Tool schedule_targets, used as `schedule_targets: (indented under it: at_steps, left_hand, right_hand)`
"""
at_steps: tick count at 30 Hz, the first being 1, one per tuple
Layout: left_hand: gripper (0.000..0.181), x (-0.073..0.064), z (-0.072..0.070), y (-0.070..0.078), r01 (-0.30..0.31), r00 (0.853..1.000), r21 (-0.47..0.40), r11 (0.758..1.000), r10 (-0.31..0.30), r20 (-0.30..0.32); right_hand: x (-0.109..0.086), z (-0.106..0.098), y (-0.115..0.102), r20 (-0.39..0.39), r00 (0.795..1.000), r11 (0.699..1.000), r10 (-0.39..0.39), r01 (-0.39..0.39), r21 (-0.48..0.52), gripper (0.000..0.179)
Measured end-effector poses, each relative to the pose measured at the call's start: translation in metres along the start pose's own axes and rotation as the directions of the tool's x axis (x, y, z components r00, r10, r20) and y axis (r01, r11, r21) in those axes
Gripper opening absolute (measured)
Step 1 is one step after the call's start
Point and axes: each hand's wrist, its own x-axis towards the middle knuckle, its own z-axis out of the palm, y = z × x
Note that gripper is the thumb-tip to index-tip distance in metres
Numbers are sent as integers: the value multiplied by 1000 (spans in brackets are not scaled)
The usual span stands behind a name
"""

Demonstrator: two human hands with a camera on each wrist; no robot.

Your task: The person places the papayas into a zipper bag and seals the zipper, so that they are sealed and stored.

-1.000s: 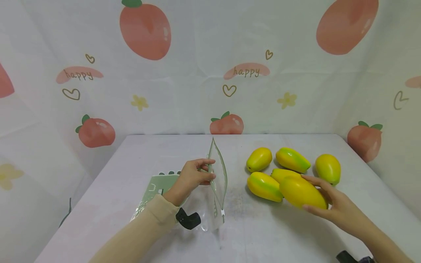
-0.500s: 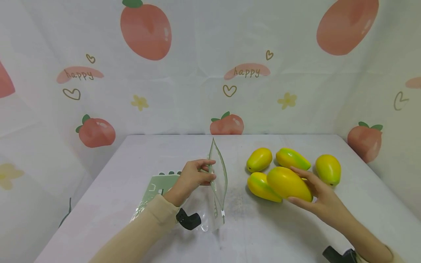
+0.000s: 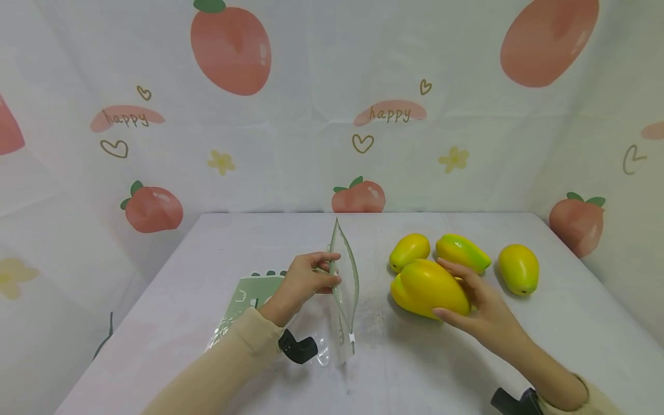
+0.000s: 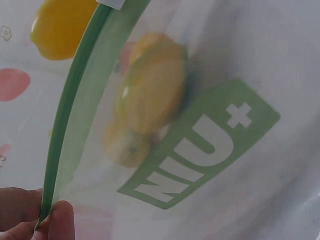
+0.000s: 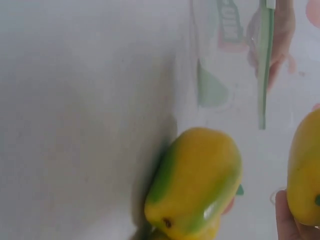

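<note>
My left hand (image 3: pixel 303 282) pinches one side of the mouth of a clear zip bag (image 3: pixel 342 340). Its green-edged opening stands parted, facing right, with a white slider (image 3: pixel 351 336) at the near end. In the left wrist view, thumb and fingers (image 4: pixel 62 222) hold the bag by its green zip strip (image 4: pixel 62 122). My right hand (image 3: pixel 490 317) grips a yellow mango (image 3: pixel 441 294) from its right side, thumb below and fingers above. The held mango overlaps another mango (image 3: pixel 398 291) in the head view. That one shows fully in the right wrist view, yellow with green patches.
Behind the held fruit are three more mangoes: one at the left (image 3: pixel 410 252), one in the middle (image 3: pixel 463 252), one at the right (image 3: pixel 519 269). A green printed plastic bag (image 3: pixel 244 297) lies flat left of my left wrist. A printed cloth (image 3: pixel 290 150) hangs behind the table.
My right hand has carried the held mango leftward, closer to the bag, and it now covers much of the front-left mango. My left hand and the bag have stayed put.
</note>
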Motion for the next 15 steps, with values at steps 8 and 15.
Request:
schedule_targets:
  at_steps: [8,15]
  left_hand:
    - [47,0,1,-1,-9,1000,9,1000,9,13]
    - [48,1,1,-3,-6,1000,8,1000,6,18]
  right_hand:
    - [3,13,-4,28,999,999,-35,35,-2,69]
    - [4,23,-6,45,999,999,-29,30,-19,68]
